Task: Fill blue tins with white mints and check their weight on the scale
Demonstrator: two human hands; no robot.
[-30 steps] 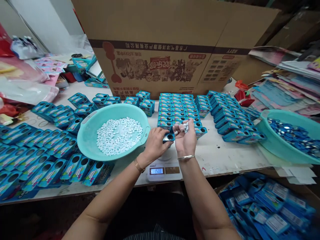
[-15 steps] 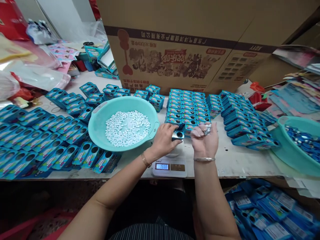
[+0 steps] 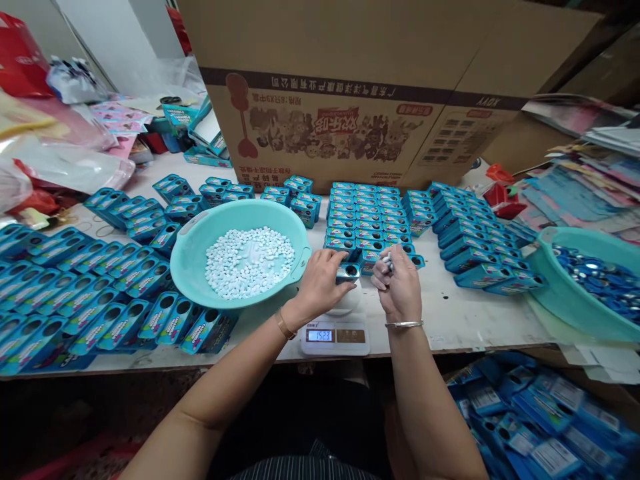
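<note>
My left hand (image 3: 325, 281) has its thumb and fingers around a small blue box (image 3: 349, 271) with a round hole in its top. That box is over a white digital scale (image 3: 334, 341), whose display reads about 152.3. Just right of the box, my right hand (image 3: 400, 280) is curled closed around several small pale candies (image 3: 388, 260), partly hidden by the fingers. To the left of my left hand stands a turquoise basin (image 3: 187, 267) with many pale candies (image 3: 250, 263) inside.
Rows of blue boxes stand at left (image 3: 120, 267), behind the scale (image 3: 369, 217) and at right (image 3: 475, 247). A large cardboard carton (image 3: 310, 40) stands behind. A second basin (image 3: 590, 293) holds shiny blue pieces. Flattened blue packs (image 3: 540, 413) lie below at right.
My right hand has turned from palm up to tipped toward the box, its fingers still curled round the candies. The scale reading has risen from about 150. The whole view has shifted slightly.
</note>
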